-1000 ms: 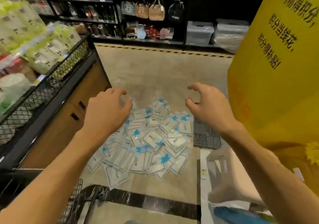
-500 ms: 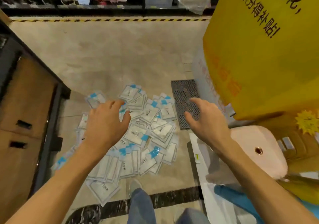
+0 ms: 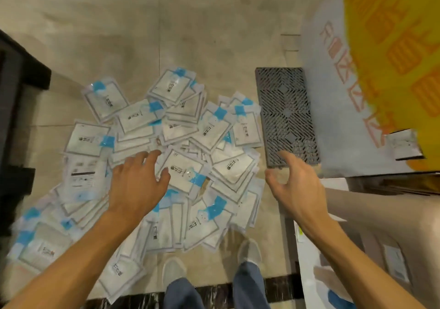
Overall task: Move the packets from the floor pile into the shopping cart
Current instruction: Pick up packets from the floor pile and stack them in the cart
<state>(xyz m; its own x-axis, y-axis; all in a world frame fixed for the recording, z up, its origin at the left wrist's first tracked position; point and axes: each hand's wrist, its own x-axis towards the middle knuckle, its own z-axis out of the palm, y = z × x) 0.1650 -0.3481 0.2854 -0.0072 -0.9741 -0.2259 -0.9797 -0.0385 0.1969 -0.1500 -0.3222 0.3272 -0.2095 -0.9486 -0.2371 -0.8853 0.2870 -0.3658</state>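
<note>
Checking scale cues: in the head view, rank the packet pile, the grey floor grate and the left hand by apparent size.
1. Packet pile, far the largest.
2. Grey floor grate.
3. Left hand, though it is nearer the camera, so the grate's lead is unsure.

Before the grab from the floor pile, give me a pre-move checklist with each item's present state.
1. Left hand free of load: ok, fingers spread, holding nothing.
2. Right hand free: ok, open.
3. Left hand over the pile of white-and-blue plastic packets: ok.
4. Right hand over the pile: not ok, it is beside its right edge, near the grey perforated floor grate.
5. Contact with packets: cannot tell.
6. Shopping cart position: cannot tell, out of view.
</note>
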